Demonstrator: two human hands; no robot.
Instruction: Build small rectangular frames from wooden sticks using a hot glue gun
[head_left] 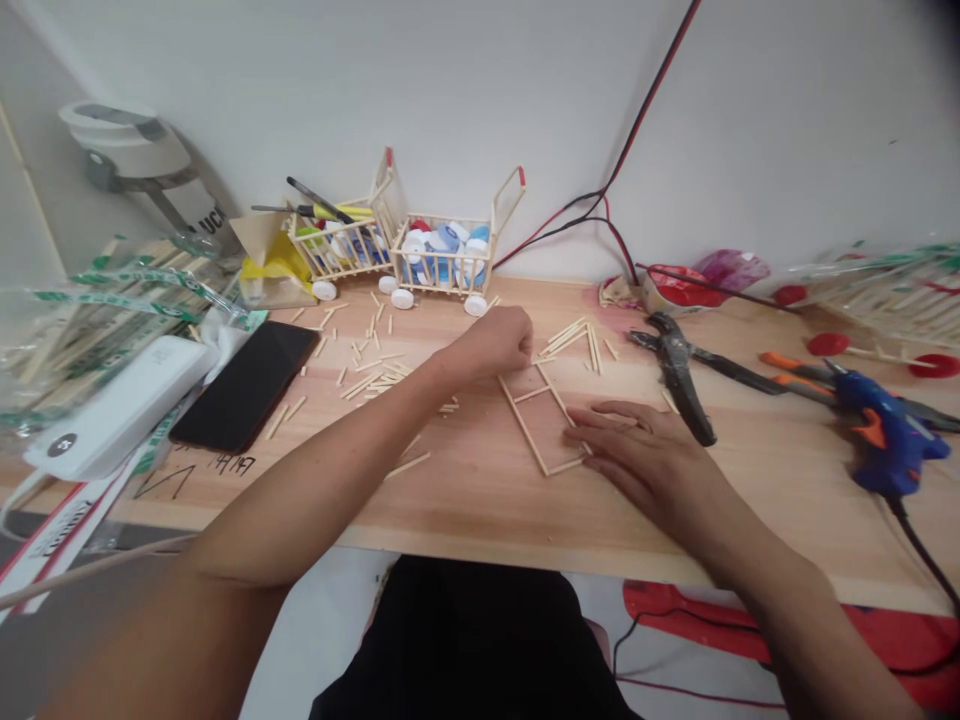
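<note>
Head view, read from my remote station. The stick frame (523, 425) lies flat on the wooden table (465, 490), between my two hands. The left hand (491, 342) sits just past its far end, and the right hand (645, 450) lies along its right side.

Left hand: curled, knuckles up. I cannot tell whether it holds anything, as the fingers are folded out of sight. Right hand: flat and open, not grasping, its fingers (600, 425) touching the frame's right rail.

The frame is a narrow, ladder-like rectangle of thin pale sticks, with two long rails, a crossbar near the far end and a short bar at the near end. Its long axis runs from far-left to near-right, slanted across the table.

Nearby: a small bundle of sticks (577, 340) just beyond the frame, loose sticks (375, 378) to its left, pliers (675, 375) to the right, then a blue glue gun (889, 435). Two stick carts (442, 255) filled with bottle caps stand by the wall.
</note>
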